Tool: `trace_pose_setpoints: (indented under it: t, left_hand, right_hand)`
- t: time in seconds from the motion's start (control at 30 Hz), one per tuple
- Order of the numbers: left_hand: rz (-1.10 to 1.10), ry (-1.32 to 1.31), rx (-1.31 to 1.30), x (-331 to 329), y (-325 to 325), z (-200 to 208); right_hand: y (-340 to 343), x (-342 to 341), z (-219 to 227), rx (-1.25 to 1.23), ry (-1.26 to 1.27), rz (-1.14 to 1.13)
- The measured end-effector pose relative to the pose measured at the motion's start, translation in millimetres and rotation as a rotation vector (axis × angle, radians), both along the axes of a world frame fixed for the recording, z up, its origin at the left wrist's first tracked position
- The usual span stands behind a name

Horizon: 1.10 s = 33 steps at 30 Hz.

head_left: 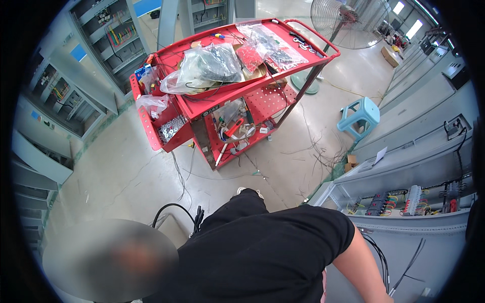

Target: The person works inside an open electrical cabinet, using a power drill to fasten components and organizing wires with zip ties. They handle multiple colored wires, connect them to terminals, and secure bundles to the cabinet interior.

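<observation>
Neither of my hands shows in the head view. Close in front, a co-worker in a black shirt [257,252] fills the lower middle, with the head area blurred at the lower left. The co-worker's bare arm [361,265] reaches down to the lower edge, where its hand is cut off. Beside that arm hang black cables [382,255] and a thin bundle of dark wires [410,262], against a grey cabinet panel [444,252]. An open cabinet section at the right holds terminal blocks [413,199] with coloured wires.
A red tool cart [184,108] carries plastic bags [214,63], a bin of metal fasteners [172,129] and loose tools. A blue stool [359,118] and a large fan [348,15] stand farther right. Wire scraps [323,154] litter the floor. Open cabinets [108,35] line the left.
</observation>
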State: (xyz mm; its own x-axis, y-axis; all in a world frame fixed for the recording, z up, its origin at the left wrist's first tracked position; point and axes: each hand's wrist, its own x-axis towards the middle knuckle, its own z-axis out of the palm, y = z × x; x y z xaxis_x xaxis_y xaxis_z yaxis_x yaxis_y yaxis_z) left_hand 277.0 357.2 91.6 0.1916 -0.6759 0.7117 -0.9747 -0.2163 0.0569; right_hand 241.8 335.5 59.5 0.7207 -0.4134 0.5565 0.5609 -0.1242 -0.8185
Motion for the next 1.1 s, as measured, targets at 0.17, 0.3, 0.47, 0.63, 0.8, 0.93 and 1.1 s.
trace_pose_setpoints:
  t: [0.17,0.3,0.47,0.63,0.8,0.93,1.1]
  left_hand:
    - [-0.210,-0.172,-0.059,60.9,-40.1,-8.5]
    - [-0.193,-0.135,0.066,64.9,-44.6,4.2]
    - [-0.089,-0.103,0.187,46.2,-27.9,20.2]
    - [-0.014,-0.092,0.273,25.8,-12.9,36.9]
    - [0.348,-0.433,0.253,-18.1,-10.8,34.0]
    - [0.446,-0.568,0.607,-70.1,5.2,59.7]
    - [0.452,-0.198,0.408,-104.7,56.8,54.5]
  right_hand:
    - [8.1,-0.9,3.3,0.037,-0.006,0.087]
    - [-2.4,-1.7,0.5,0.085,0.020,0.107]
    - [-12.6,-5.9,-1.0,0.100,0.041,0.122]
    - [-16.1,-9.0,1.8,0.115,0.062,0.150]
    - [-28.7,-16.3,1.6,0.125,0.087,0.149]
    - [-70.4,-35.0,4.0,0.156,0.104,0.083]
    - [-77.2,-53.4,4.8,0.314,0.101,0.149]
